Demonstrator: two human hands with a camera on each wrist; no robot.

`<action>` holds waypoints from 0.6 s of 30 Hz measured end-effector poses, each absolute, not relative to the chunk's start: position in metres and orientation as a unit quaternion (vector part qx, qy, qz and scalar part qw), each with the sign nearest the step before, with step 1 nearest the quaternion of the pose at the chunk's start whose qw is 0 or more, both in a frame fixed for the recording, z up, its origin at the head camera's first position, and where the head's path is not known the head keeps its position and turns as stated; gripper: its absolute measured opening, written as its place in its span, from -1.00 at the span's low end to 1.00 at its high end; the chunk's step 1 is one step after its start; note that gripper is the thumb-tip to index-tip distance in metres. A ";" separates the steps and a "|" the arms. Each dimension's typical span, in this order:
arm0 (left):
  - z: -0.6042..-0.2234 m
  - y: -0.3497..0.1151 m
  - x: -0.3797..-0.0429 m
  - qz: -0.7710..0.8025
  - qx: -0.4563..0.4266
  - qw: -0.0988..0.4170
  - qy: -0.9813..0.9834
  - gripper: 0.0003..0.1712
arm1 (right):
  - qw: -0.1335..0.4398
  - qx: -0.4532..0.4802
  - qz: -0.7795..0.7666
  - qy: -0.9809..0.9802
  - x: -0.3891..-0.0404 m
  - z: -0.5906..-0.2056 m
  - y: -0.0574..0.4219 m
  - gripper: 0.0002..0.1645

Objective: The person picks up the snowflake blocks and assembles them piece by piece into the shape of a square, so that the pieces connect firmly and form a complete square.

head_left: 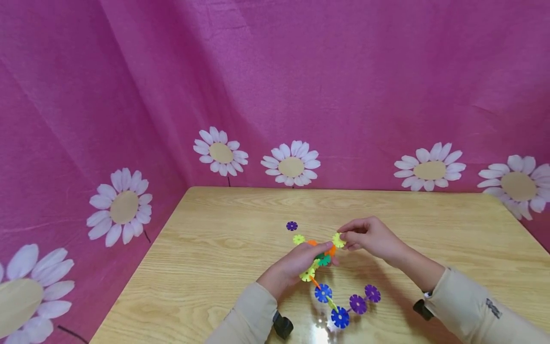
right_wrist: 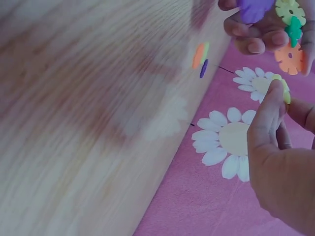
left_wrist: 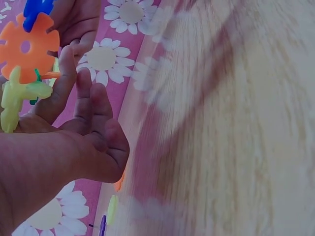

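Places are taken from the chain [head_left: 320,295] of slotted plastic flower discs, which hangs from the person's left hand [head_left: 295,262] over the table's near part.

Nearest: beige sleeves [head_left: 247,313] on both sides of the chain, with a black wrist unit [head_left: 283,327] at the left cuff and a second black wrist unit [head_left: 423,310] at the right one.

Chain, low part: far blue disc, then near blue disc [head_left: 339,318], with a yellow disc edge-on between them; two purple discs [head_left: 358,305] continue to the right, joined by edge-on pieces. Cannot tell whether this part touches the table.

Chain, upper part: yellow discs, a green disc [head_left: 324,260], then an orange disc [head_left: 332,251] at the top.

Left hand: narrow grip, thumb and fingers holding the chain by its upper discs; part of the hold is hidden.

Right hand [head_left: 378,240]: to the right of the chain's top. Thumb and forefinger pinch a single yellow-green disc [head_left: 338,241], just beside the orange disc. Cannot tell whether the two touch.

Beyond the chain, to its left: three loose discs on the table, namely an orange loose disc [head_left: 312,242] partly behind the left hand, a yellow loose disc [head_left: 298,239] and, farthest, a dark purple loose disc [head_left: 292,226].

Wood-grain table [head_left: 206,239] under all.

Farthest, behind and left of the chain: magenta curtain [head_left: 309,71] printed with white daisies [head_left: 290,167].
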State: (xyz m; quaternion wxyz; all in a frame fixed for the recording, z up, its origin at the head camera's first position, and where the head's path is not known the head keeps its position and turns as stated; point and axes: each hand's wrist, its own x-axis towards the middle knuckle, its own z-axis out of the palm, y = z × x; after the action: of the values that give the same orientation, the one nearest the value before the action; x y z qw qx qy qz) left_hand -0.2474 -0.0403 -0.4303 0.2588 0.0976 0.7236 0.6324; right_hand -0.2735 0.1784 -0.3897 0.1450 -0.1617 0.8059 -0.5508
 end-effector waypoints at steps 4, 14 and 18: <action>-0.429 -0.040 -0.245 0.633 0.100 0.258 0.723 -0.32 | 0.170 -0.143 -0.578 0.785 -0.270 -0.390 0.181 -0.57; -0.429 -0.040 -0.248 0.634 0.110 0.274 0.715 -0.31 | 0.224 -0.121 -0.626 0.737 -0.267 -0.390 0.185 -0.51; -0.429 -0.041 -0.248 0.633 0.118 0.275 0.714 -0.30 | 0.236 -0.118 -0.640 0.721 -0.267 -0.391 0.185 -0.48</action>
State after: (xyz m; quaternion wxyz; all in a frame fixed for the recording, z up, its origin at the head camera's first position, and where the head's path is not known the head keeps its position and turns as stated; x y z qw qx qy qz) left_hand -0.2485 -0.0407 -0.4286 0.2751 0.1176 0.7142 0.6327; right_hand -0.2669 0.1853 -0.3912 0.2364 -0.1177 0.7212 -0.6404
